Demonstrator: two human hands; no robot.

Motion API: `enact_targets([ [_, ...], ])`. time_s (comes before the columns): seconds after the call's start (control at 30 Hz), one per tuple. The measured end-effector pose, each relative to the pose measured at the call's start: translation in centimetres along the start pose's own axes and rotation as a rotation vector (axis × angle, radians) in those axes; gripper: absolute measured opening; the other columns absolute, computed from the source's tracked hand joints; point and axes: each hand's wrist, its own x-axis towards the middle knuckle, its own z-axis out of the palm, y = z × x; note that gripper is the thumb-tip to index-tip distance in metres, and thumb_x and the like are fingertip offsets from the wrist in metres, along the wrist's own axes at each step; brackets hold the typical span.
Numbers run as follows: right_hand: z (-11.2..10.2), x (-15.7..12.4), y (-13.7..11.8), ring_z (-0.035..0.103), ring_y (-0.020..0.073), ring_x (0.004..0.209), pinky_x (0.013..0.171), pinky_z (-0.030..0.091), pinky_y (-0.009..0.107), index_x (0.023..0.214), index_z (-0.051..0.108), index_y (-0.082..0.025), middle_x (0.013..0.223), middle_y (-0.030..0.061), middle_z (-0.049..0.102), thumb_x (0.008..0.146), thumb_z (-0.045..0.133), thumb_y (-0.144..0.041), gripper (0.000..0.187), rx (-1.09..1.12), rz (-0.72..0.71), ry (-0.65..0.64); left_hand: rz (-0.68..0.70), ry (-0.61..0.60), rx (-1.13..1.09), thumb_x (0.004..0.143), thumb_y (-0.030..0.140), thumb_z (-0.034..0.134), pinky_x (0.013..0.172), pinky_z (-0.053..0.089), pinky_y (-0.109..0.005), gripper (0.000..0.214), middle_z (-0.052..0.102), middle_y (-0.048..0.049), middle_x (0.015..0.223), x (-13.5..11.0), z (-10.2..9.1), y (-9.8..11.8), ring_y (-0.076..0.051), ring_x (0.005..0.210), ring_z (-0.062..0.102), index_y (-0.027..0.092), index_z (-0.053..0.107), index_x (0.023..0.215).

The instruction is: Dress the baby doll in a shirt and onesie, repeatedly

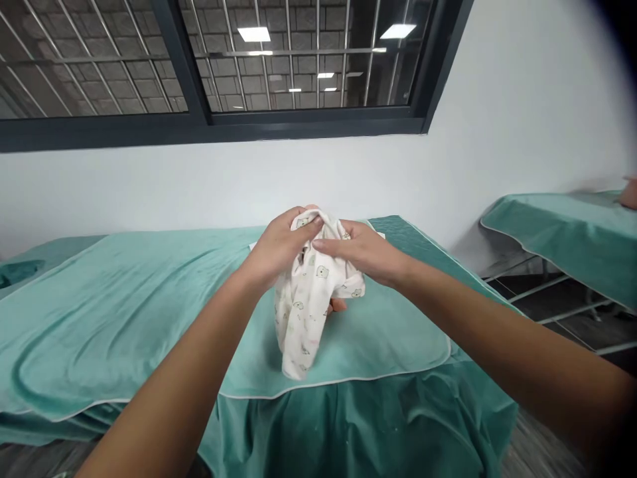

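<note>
A white baby garment [311,299] printed with small bear faces is bunched up between my hands above the bed. One long, sleeve-like part hangs down from it, and a shorter part sticks out on the right. My left hand [279,247] is closed on the upper left of the cloth, thumb on top. Opposite it, my right hand [365,251] pinches the upper right, its thumb pointing left across the fabric. Most of the fingers are hidden behind the cloth. Below the garment shows a small skin-toned piece [338,305]; I cannot tell what it belongs to.
A bed with a light green cover [388,338] lies under my hands, over a darker green drape [378,425]. Behind it are a white wall [219,186] and a barred window [298,66]. Another green-covered bed [562,226] with a metal frame stands at right.
</note>
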Motion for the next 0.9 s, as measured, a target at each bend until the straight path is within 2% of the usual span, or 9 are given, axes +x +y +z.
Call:
enact_targets([
  [0.13, -0.5, 1.0, 0.5, 0.062, 0.016, 0.073, 0.067, 0.052, 0.029, 0.084, 0.059, -0.023, 0.079, -0.0016, 0.061, 0.073, 0.078, -0.045, 0.032, 0.197, -0.08, 0.175, -0.197, -0.192, -0.157, 0.08, 0.062, 0.064, 0.07, 0.054, -0.036, 0.054, 0.072, -0.0123, 0.088, -0.7, 0.5, -1.3, -0.026, 0.081, 0.069, 0.014, 0.069, 0.106],
  [0.27, -1.8, 0.9, 1.1, 0.064, 0.019, 0.077, 0.07, 0.055, 0.032, 0.084, 0.057, -0.022, 0.079, 0.0013, 0.064, 0.079, 0.07, -0.055, 0.036, 0.281, -0.037, 0.202, -0.302, -0.429, -0.195, 0.071, 0.042, 0.081, 0.085, 0.054, -0.041, 0.053, 0.073, -0.014, 0.105, -1.4, 1.0, -2.5, -0.03, 0.098, 0.069, 0.016, 0.07, 0.115],
  [0.37, -2.3, -0.6, 1.8, 0.068, 0.0214, 0.085, 0.074, 0.056, 0.033, 0.096, 0.064, -0.021, 0.088, 0.0045, 0.07, 0.084, 0.063, -0.059, 0.04, 0.276, 0.042, 0.056, -0.271, -0.293, -0.28, 0.075, 0.038, 0.079, 0.087, 0.053, -0.04, 0.05, 0.073, -0.0126, 0.109, -1.2, 0.9, -3.3, -0.029, 0.099, 0.069, 0.018, 0.068, 0.12],
  [0.43, -2.3, -1.8, 2.5, 0.069, 0.0224, 0.087, 0.076, 0.056, 0.033, 0.098, 0.069, -0.02, 0.091, 0.0053, 0.073, 0.079, 0.073, -0.051, 0.037, 0.197, 0.151, -0.114, -0.265, -0.203, -0.318, 0.078, 0.039, 0.076, 0.084, 0.054, -0.039, 0.049, 0.073, -0.0119, 0.108, -0.9, 0.7, -3.9, -0.027, 0.096, 0.07, 0.019, 0.067, 0.121],
  [0.53, -2.3, -2.6, 3.7, 0.07, 0.0243, 0.089, 0.079, 0.056, 0.034, 0.094, 0.073, -0.018, 0.093, 0.0068, 0.074, 0.072, 0.082, -0.038, 0.031, 0.042, 0.279, -0.261, -0.331, -0.214, -0.328, 0.079, 0.04, 0.074, 0.075, 0.056, -0.037, 0.046, 0.074, -0.0127, 0.103, -0.8, 0.7, -4.9, -0.028, 0.089, 0.071, 0.017, 0.067, 0.119],
  [0.7, -2.1, -1.2, 4.4, 0.069, 0.0245, 0.099, 0.088, 0.055, 0.037, 0.112, 0.068, -0.021, 0.11, 0.0064, 0.073, 0.082, 0.069, -0.036, 0.034, 0.288, 0.123, 0.078, -0.427, -0.331, -0.32, 0.079, 0.042, 0.074, 0.078, 0.056, -0.037, 0.045, 0.075, -0.0126, 0.101, -1.8, 0.7, -5.7, -0.028, 0.09, 0.071, 0.016, 0.07, 0.115],
  [0.77, -2.0, -0.7, 4.3, 0.068, 0.0251, 0.102, 0.09, 0.055, 0.038, 0.117, 0.066, -0.019, 0.112, 0.0076, 0.072, 0.086, 0.063, -0.038, 0.036, 0.384, 0.108, 0.12, -0.463, -0.421, -0.287, 0.074, 0.036, 0.08, 0.082, 0.055, -0.039, 0.046, 0.075, -0.0131, 0.104, -2.1, 0.6, -5.7, -0.029, 0.096, 0.07, 0.015, 0.071, 0.114],
  [0.83, -1.8, -0.6, 4.4, 0.069, 0.0258, 0.101, 0.088, 0.055, 0.039, 0.118, 0.065, -0.018, 0.111, 0.0091, 0.073, 0.089, 0.056, -0.043, 0.04, 0.429, 0.136, 0.092, -0.428, -0.392, -0.34, 0.072, 0.032, 0.08, 0.086, 0.055, -0.04, 0.046, 0.075, -0.0136, 0.104, -2.1, 0.6, -5.8, -0.031, 0.098, 0.07, 0.014, 0.07, 0.114],
  [0.9, -1.7, -0.9, 4.8, 0.069, 0.0249, 0.098, 0.086, 0.055, 0.038, 0.119, 0.065, -0.018, 0.109, 0.0089, 0.073, 0.09, 0.056, -0.048, 0.043, 0.424, 0.129, 0.069, -0.342, -0.253, -0.461, 0.076, 0.035, 0.076, 0.088, 0.055, -0.041, 0.044, 0.075, -0.0133, 0.101, -1.6, 0.7, -6.1, -0.03, 0.098, 0.07, 0.014, 0.07, 0.115],
])
